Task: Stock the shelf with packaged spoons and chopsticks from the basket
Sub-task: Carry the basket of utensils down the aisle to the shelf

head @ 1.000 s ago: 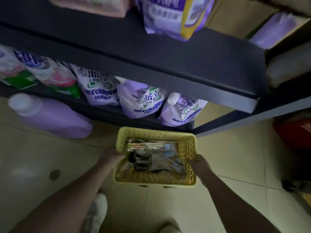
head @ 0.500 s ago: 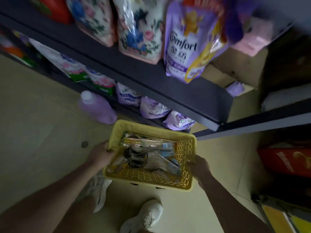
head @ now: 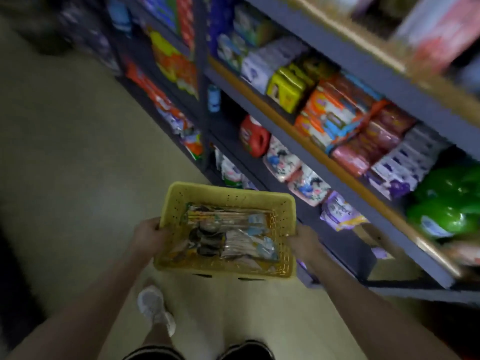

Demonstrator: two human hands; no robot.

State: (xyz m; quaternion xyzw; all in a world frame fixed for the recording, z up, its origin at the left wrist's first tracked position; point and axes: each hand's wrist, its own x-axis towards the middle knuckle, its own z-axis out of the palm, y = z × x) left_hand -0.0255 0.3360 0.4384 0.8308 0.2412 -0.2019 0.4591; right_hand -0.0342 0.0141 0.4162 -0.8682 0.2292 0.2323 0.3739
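Left hand [head: 148, 236]: closed around the left rim of the yellow perforated plastic basket [head: 228, 198], fingers curled over the edge.
Right hand [head: 304, 241]: gripping the basket's right rim, thumb side up.
Basket: held level at waist height between both hands, above the pale tiled floor [head: 78, 152].
Contents: clear-wrapped packs of chopsticks [head: 223, 216] lying across the far half; clear packs of spoons [head: 244, 242] nearer, beside dark round items, too blurred to identify.
Shelf: dark metal shelving unit [head: 324, 157] just right of the basket, crowded with colourful packages.
Below: one white sneaker [head: 153, 307].
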